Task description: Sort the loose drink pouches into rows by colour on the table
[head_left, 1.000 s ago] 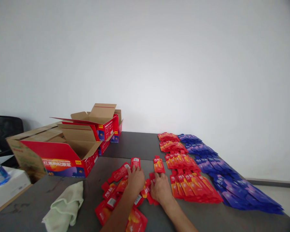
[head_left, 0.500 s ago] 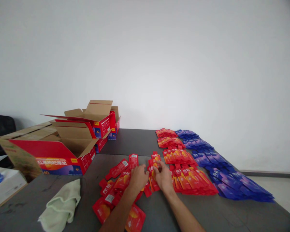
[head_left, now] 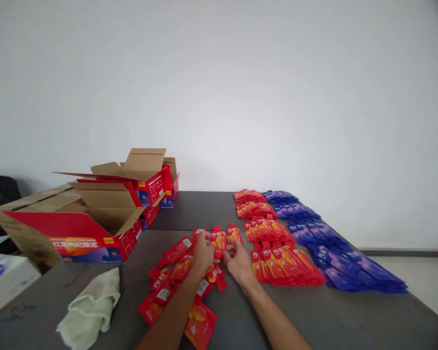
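Observation:
Both my hands are low in the middle of the view, over a loose pile of red sachets (head_left: 175, 287) on the grey table (head_left: 314, 321). My left hand (head_left: 202, 253) and my right hand (head_left: 237, 260) have their fingers closed on a small fan of red sachets (head_left: 219, 239) held upright just above the pile. The sachets are red with an orange print and a white label.
Fanned rows of red sachets (head_left: 277, 253) and blue sachets (head_left: 328, 248) lie at the right, running to the far edge. Open red cardboard boxes (head_left: 95, 228) stand at the left. A pale green cloth (head_left: 91, 306) lies front left. A white wall is behind.
My hands have come together and lifted a few red sachets off the pile, gathering them upright between the fingers. The camera has tilted up slightly.

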`<state>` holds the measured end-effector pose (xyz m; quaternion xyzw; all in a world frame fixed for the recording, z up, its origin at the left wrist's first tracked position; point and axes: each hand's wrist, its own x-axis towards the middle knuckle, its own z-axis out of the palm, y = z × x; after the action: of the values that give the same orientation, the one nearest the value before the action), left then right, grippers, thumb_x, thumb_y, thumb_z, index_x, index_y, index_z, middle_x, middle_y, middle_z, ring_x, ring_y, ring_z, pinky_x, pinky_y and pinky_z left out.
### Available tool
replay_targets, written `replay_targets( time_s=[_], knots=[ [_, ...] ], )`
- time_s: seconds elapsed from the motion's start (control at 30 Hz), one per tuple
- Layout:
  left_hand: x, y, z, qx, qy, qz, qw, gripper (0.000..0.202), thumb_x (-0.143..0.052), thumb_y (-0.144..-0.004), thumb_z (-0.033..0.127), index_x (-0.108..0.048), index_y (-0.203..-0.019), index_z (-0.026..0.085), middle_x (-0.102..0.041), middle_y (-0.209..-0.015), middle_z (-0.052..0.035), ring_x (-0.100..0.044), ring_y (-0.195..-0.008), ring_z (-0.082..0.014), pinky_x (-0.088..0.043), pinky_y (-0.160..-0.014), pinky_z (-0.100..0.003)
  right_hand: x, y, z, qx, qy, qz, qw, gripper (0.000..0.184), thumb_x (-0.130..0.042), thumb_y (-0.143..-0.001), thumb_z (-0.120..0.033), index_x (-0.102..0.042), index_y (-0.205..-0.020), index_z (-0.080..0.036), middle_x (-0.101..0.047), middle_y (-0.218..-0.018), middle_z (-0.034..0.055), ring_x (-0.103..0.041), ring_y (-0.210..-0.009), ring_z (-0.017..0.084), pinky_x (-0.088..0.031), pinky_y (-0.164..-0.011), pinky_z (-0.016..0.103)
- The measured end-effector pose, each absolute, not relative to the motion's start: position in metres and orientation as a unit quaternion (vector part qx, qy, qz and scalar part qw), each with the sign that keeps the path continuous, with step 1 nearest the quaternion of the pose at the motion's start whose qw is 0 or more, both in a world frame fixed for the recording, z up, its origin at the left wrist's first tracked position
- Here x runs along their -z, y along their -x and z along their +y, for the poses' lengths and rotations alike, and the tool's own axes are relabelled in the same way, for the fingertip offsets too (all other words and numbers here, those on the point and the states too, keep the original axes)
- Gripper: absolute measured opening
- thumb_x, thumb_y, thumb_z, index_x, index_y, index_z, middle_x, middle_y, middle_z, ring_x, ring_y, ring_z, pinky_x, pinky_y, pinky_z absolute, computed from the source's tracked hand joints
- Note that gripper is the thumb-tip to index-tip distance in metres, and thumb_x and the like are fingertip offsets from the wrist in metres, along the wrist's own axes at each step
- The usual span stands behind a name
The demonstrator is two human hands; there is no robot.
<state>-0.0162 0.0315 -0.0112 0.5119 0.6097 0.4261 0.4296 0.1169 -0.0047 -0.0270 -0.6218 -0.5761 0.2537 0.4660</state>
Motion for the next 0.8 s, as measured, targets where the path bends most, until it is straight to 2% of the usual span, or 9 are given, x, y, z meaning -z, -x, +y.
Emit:
replay_targets(
  time_s=[0.07, 0.17, 0.27, 0.37, 0.5, 0.57, 0.67, 0.8],
  knots=[
    [0.007, 0.012, 0.036, -0.399, -0.541, 0.59, 0.447, 0.033, -0.047, -0.087, 0.012, -0.052, -0.119, 0.018, -0.066, -0.102, -0.005, -0.064, -0.067, -0.0089, -0.054, -0.058, -0.02, 0.03, -0.12, -0.002, -0.246, 0.615, -0.6, 0.448, 0.042, -0.053, -0.087, -0.029, -0.057, -0.128, -0.017, -0.072, -0.105, 0.0075, -0.069, -0.087, 0.019, -0.054, -0.078, 0.027],
    [0.005, 0.002, 0.041, -0.368, -0.592, 0.553, 0.456, 0.047, -0.055, -0.076, 0.003, -0.056, -0.122, 0.015, -0.07, -0.097, -0.0052, -0.065, -0.07, -0.0107, -0.054, -0.063, -0.021, 0.032, -0.128, 0.002, -0.184, 0.626, -0.626, 0.427, 0.039, -0.047, -0.091, -0.023, -0.06, -0.126, -0.014, -0.067, -0.121, 0.0116, -0.064, -0.107, 0.02, -0.049, -0.094, 0.028],
    [0.006, -0.007, 0.045, -0.343, -0.642, 0.562, 0.393, 0.053, -0.058, -0.07, 0.0, -0.06, -0.122, 0.013, -0.072, -0.097, -0.0063, -0.066, -0.077, -0.0141, -0.053, -0.069, -0.023, 0.033, -0.134, 0.003, -0.117, 0.634, -0.67, 0.368, 0.039, -0.041, -0.093, -0.015, -0.063, -0.125, -0.013, -0.062, -0.13, 0.0131, -0.056, -0.12, 0.021, -0.04, -0.105, 0.03],
    [0.008, -0.013, 0.049, -0.297, -0.687, 0.588, 0.304, 0.042, -0.056, -0.074, 0.003, -0.066, -0.114, 0.013, -0.073, -0.099, -0.0073, -0.065, -0.088, -0.017, -0.051, -0.079, -0.025, 0.035, -0.135, 0.002, -0.072, 0.651, -0.702, 0.28, 0.043, -0.047, -0.087, -0.01, -0.063, -0.126, -0.014, -0.055, -0.138, 0.0138, -0.046, -0.13, 0.025, -0.034, -0.11, 0.035],
    [0.011, -0.015, 0.051, -0.237, -0.721, 0.615, 0.215, 0.04, -0.048, -0.078, 0.002, -0.067, -0.112, 0.011, -0.07, -0.112, -0.0126, -0.062, -0.106, -0.019, -0.045, -0.092, -0.026, 0.042, -0.135, 0.002, -0.051, 0.675, -0.707, 0.203, 0.06, -0.052, -0.08, -0.009, -0.051, -0.14, -0.012, -0.04, -0.151, 0.0156, -0.027, -0.143, 0.03, -0.029, -0.112, 0.043],
    [0.012, -0.017, 0.049, -0.218, -0.729, 0.62, 0.194, 0.039, -0.047, -0.08, 0.004, -0.067, -0.113, 0.009, -0.067, -0.117, -0.0149, -0.059, -0.112, -0.02, -0.041, -0.098, -0.027, 0.044, -0.136, 0.003, -0.054, 0.676, -0.711, 0.184, 0.063, -0.049, -0.081, -0.009, -0.045, -0.144, -0.01, -0.036, -0.153, 0.016, -0.025, -0.144, 0.03, -0.027, -0.112, 0.044],
    [0.014, -0.019, 0.045, -0.169, -0.742, 0.628, 0.161, 0.034, -0.05, -0.084, 0.015, -0.066, -0.114, 0.012, -0.064, -0.12, -0.0152, -0.054, -0.117, -0.0241, -0.038, -0.102, -0.033, 0.047, -0.136, 0.005, -0.061, 0.679, -0.712, 0.168, 0.063, -0.044, -0.084, -0.009, -0.041, -0.147, -0.01, -0.033, -0.155, 0.0147, -0.024, -0.145, 0.028, -0.026, -0.113, 0.044],
    [0.016, -0.021, 0.038, -0.125, -0.751, 0.64, 0.101, 0.04, -0.05, -0.085, 0.025, -0.063, -0.123, 0.02, -0.057, -0.132, -0.0125, -0.049, -0.118, -0.0295, -0.04, -0.097, -0.04, 0.05, -0.136, 0.007, -0.053, 0.676, -0.715, 0.171, 0.062, -0.041, -0.088, -0.013, -0.036, -0.15, -0.011, -0.033, -0.156, 0.0135, -0.023, -0.146, 0.026, -0.025, -0.113, 0.043]
  ],
)
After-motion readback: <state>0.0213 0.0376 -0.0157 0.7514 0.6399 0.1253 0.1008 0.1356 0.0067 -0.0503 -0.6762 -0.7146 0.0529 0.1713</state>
